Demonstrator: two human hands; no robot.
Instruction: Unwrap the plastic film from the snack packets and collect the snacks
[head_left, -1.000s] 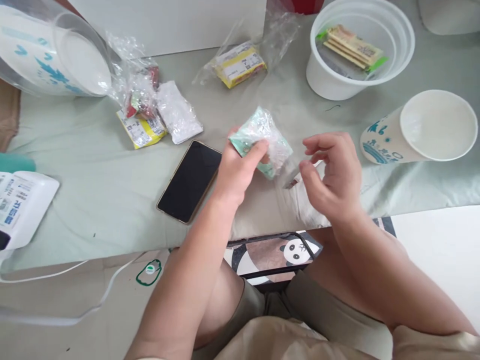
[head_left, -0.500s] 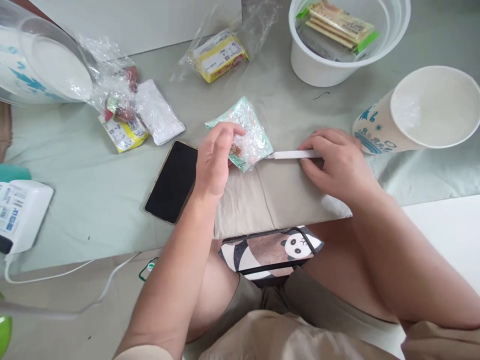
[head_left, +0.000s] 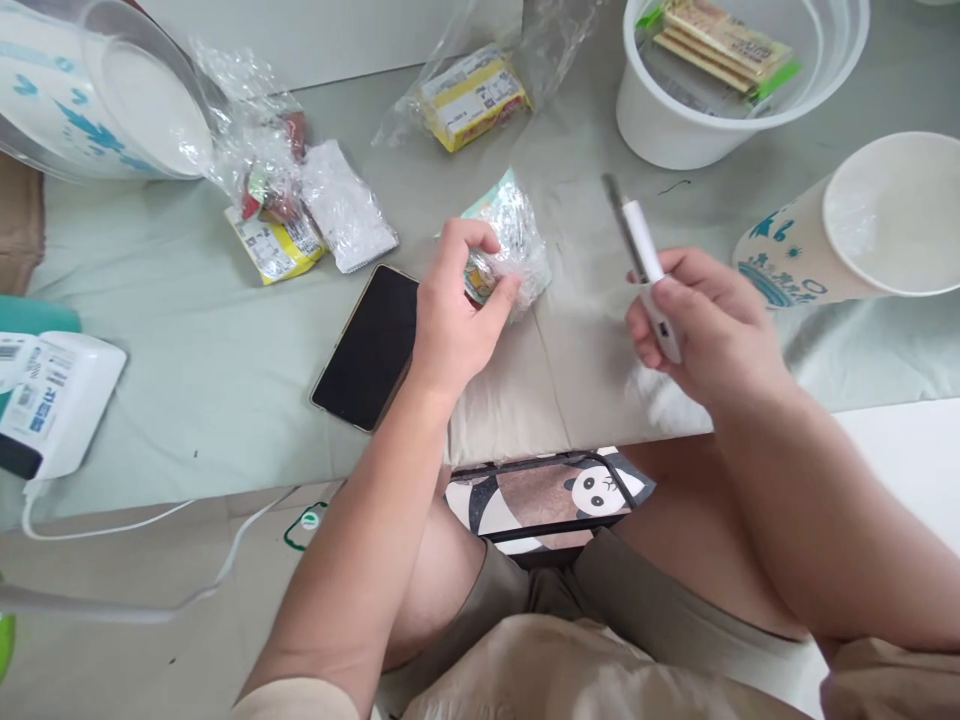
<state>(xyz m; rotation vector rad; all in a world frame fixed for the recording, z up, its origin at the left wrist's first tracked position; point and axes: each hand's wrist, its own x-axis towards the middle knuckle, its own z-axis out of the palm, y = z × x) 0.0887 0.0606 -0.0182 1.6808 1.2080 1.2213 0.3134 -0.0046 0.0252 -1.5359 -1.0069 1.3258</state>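
Observation:
My right hand (head_left: 709,320) is closed around a white utility knife (head_left: 643,245), whose blade end points up and away, raised above the cloth. My left hand (head_left: 465,310) rests at a small light-green packet (head_left: 517,225) wrapped in clear crinkled plastic; thumb and forefinger pinch the plastic on its near side. Part of the packet is hidden behind the fingers. Just left of that hand lies a dark smartphone (head_left: 367,345), face up with its screen black.
Yellow-and-white packs (head_left: 476,95) in clear plastic lie toward the back. A white tub (head_left: 660,120) holds wrapped crackers. At right leans a paper cup (head_left: 795,240); another cup (head_left: 150,120) lies at far left. A white device (head_left: 82,400) with a cable sits on the left.
My right hand has lifted the knife off the packet's edge and swung its tip upward. My left thumb and forefinger have closed on the packet's plastic. The view has shifted slightly.

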